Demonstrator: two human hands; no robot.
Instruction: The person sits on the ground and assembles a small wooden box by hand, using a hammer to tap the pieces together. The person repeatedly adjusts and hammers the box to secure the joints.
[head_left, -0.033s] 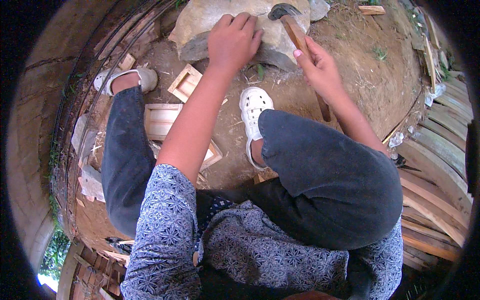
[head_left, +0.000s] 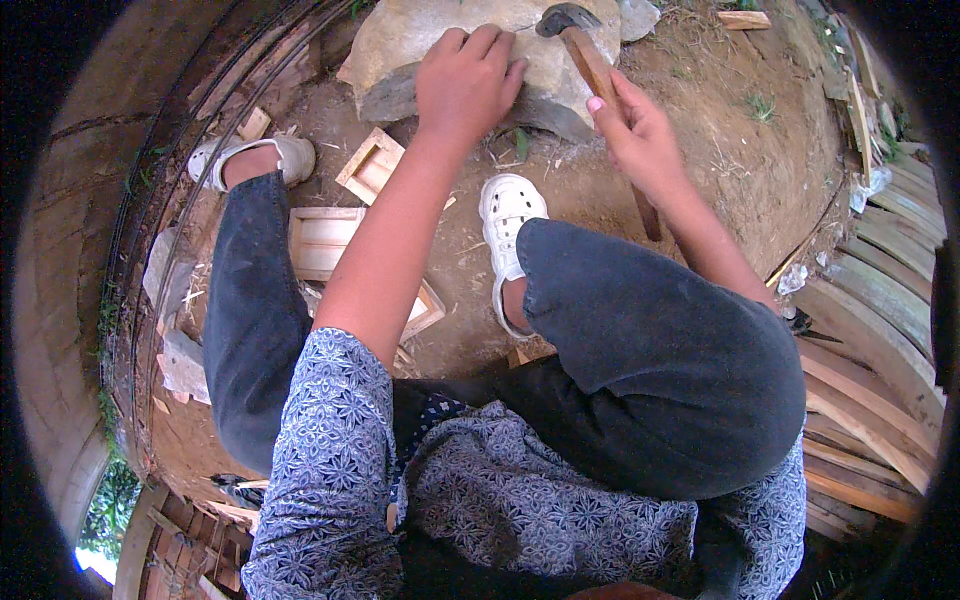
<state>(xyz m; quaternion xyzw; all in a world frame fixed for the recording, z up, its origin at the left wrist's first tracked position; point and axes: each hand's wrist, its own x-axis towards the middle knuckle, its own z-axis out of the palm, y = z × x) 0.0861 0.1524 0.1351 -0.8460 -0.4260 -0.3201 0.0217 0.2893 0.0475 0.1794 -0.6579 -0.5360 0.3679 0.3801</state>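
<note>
A large pale stone (head_left: 385, 45) with a flat top lies at the far middle. Over its near edge rests my left hand (head_left: 468, 82), fingers bent and drawn together with their tips against the stone. A thin dark sliver shows by the fingertips; whether it is held or is a crack, I cannot make out. My right hand (head_left: 642, 138) is wrapped round the wooden handle of a hammer (head_left: 588, 62). The dark metal head of the hammer is over the stone's top, right of my left hand; the handle's end sticks out below my grip.
Small shallow wooden trays (head_left: 328, 232) lie on the dirt ground beneath my left forearm. My feet, in white clogs (head_left: 510, 205), stand near the stone. Stacked planks (head_left: 880, 440) run along the right side. Dark rods (head_left: 150, 200) curve along the left, beside loose stones (head_left: 183, 365).
</note>
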